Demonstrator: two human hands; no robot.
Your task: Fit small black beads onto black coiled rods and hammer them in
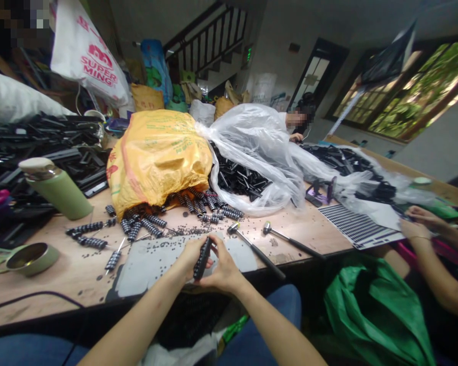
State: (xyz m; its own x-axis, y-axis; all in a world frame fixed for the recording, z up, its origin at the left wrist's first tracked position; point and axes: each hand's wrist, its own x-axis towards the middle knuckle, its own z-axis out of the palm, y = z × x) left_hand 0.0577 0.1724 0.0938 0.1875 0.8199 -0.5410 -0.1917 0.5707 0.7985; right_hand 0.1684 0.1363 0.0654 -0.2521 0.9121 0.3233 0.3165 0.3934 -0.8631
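Observation:
A dark, narrow strip [203,258] with small light marks along one side stands tilted between my two hands, above the front edge of a grey mat [148,259]. My left hand [191,256] is closed on its left side. Fingers of my right hand [225,267] press against its top and right side. Beyond them, black-and-white ribbed rods [152,226] spill from a yellow sack [160,157]. Small dark bits lie scattered over the mat and table. To the right of the mat rest two hammers [257,251] [290,240].
A green flask [59,190] and a cup [32,259] stand at the left. Black parts [238,175] fill a clear plastic bag [255,137]. Another person's hands [420,229] work at the right, near a striped sheet [356,226] and a green bag [377,310].

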